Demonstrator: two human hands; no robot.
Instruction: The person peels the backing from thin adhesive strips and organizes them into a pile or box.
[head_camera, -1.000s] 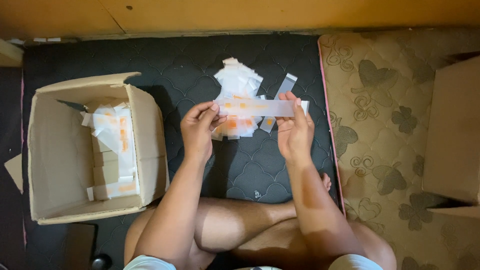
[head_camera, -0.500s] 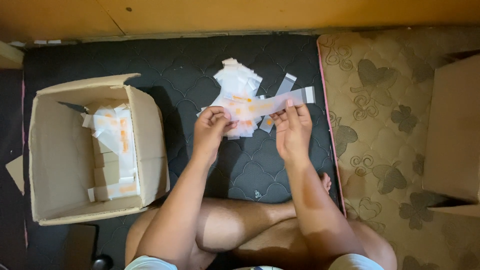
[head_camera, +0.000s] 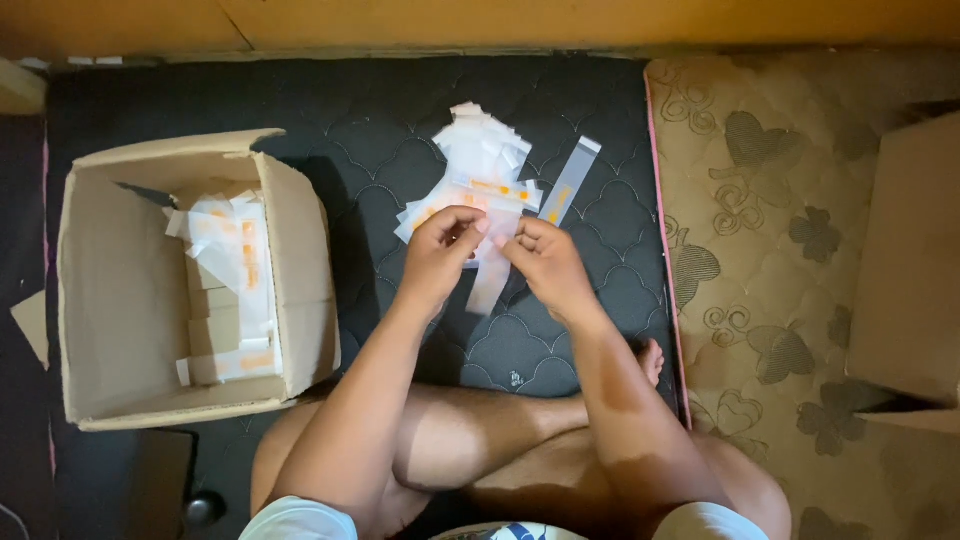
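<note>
We have both hands up over the dark quilted mat (head_camera: 300, 100), close together, thumbs nearly meeting. The left hand (head_camera: 443, 248) and right hand (head_camera: 545, 262) each pinch the top end of one clear plastic strip (head_camera: 489, 280), so both are clamped on the same thing. The strip hangs between the hands and trails down toward us, long axis running near-to-far with a slight lean toward the left hand's side; its lower end is free and blurred, so we can't tell if it touches the mat. Neither hand is really nearer: the grip point sits midway between them. Just beyond the fingertips, touching or nearly so, lies the loose pile of strips (head_camera: 478, 170), white and clear with orange marks. One single strip (head_camera: 566, 183) lies apart, beyond the right hand and angled away to that side. Well off to the left hand's side sits the open cardboard box (head_camera: 120, 290) with more strips stacked against its nearer-to-hand wall. Past the right hand, across the mat edge, we see the patterned brown mat (head_camera: 780, 250) and another cardboard box (head_camera: 910, 270), well apart from the hands.
</note>
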